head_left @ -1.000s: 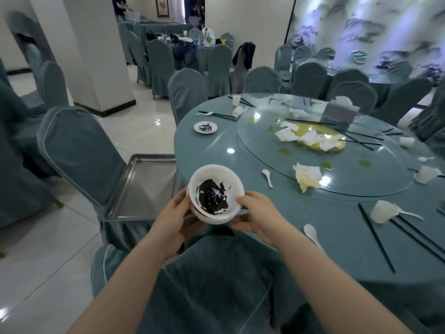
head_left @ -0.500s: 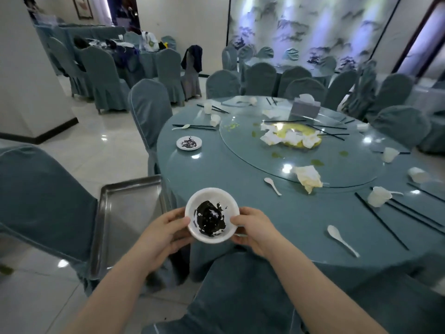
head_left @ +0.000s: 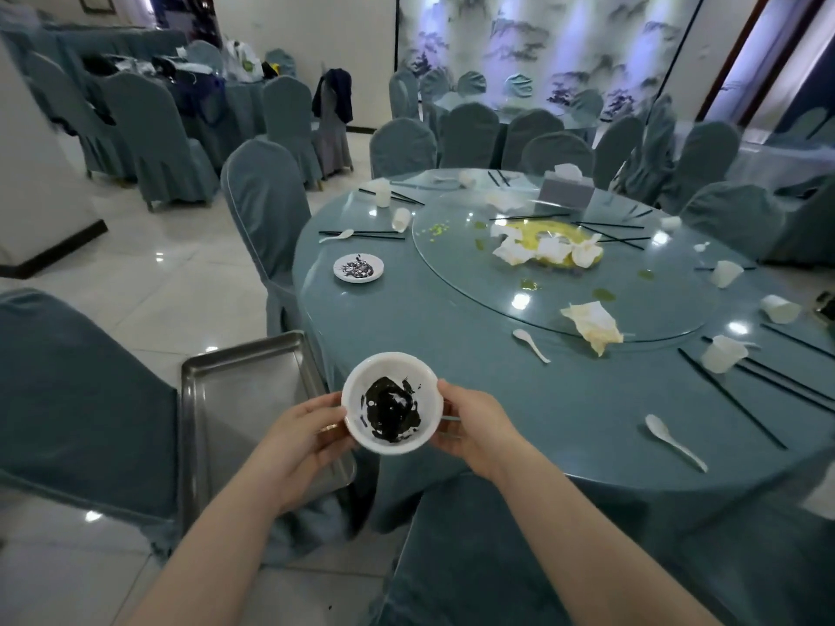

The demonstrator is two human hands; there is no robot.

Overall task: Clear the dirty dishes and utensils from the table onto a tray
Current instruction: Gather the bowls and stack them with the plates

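At the near table edge, the white bowl (head_left: 391,402) — smeared inside with dark residue — is held off the cloth, beside the steel tray (head_left: 239,399). The left hand (head_left: 302,440) and right hand (head_left: 479,429) curl their fingers against opposite rim sides. Risk: a tilt in transfer could spill residue — the tray, perched on a chair, may shift under load.

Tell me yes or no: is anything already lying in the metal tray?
No. The metal tray shows only its bare steel bottom, and the dirty white bowl is held in both hands beside it.
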